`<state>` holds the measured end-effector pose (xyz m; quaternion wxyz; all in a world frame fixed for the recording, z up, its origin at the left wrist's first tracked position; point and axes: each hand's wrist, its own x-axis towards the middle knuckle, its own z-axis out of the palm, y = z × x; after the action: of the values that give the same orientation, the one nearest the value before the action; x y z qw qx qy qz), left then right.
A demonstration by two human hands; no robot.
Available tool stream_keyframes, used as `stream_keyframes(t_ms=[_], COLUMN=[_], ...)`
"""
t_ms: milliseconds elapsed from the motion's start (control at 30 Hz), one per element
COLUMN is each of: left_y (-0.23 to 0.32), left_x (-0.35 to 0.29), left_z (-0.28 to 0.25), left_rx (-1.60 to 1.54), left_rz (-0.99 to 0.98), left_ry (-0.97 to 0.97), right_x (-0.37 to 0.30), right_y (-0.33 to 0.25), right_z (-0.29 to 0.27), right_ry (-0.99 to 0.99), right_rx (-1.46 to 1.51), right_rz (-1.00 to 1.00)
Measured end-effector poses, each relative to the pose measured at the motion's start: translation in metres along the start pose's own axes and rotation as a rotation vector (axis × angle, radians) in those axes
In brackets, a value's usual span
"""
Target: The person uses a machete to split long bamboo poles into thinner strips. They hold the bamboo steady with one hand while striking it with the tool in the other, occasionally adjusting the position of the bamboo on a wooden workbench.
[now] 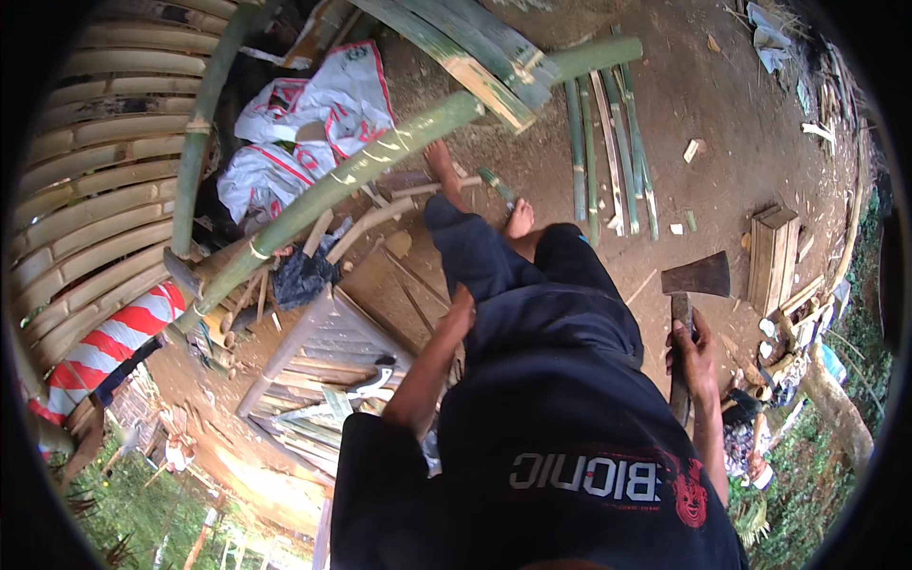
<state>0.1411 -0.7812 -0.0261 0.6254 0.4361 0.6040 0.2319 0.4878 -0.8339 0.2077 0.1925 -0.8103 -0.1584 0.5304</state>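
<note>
My right hand is closed around the wooden handle of an axe, out to the right of my body. The dark, flat axe head points away from me above the hand. My left hand rests against the side of my dark shorts; its fingers are mostly hidden, so their pose is unclear. Ahead of my bare feet, a long green bamboo pole runs slantwise from lower left to upper right. Split bamboo pieces lie across its far end.
Narrow bamboo strips lie on the dirt ahead. A white sack sits left of the pole, by a bamboo slat structure. A wooden block stands at right. Left of me, a saw lies over slats in a frame.
</note>
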Motion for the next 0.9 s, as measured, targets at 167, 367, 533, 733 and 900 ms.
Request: stream_keyframes(t_ms=[167, 367, 533, 733, 900], left_y=[0.050, 0.069, 0.030, 0.016, 0.020], left_x=[0.080, 0.103, 0.074, 0.038, 0.017], left_z=[0.045, 0.038, -0.010, -0.043, -0.062], left_rx=[-0.042, -0.074, -0.023, 0.024, 0.076], left_rz=[0.079, 0.104, 0.039, -0.033, -0.078], left_ry=[-0.133, -0.163, -0.142, -0.143, -0.157], right_x=[0.002, 0.005, 0.011, 0.009, 0.010], right_y=[-0.015, -0.014, -0.010, -0.014, -0.027], right_z=[0.007, 0.014, 0.024, 0.033, 0.043], right_ry=[0.033, 0.000, -0.054, -0.079, -0.126], right_rx=[-0.012, -0.019, -0.029, -0.022, 0.000], right_rz=[-0.035, -0.090, -0.108, -0.121, -0.121])
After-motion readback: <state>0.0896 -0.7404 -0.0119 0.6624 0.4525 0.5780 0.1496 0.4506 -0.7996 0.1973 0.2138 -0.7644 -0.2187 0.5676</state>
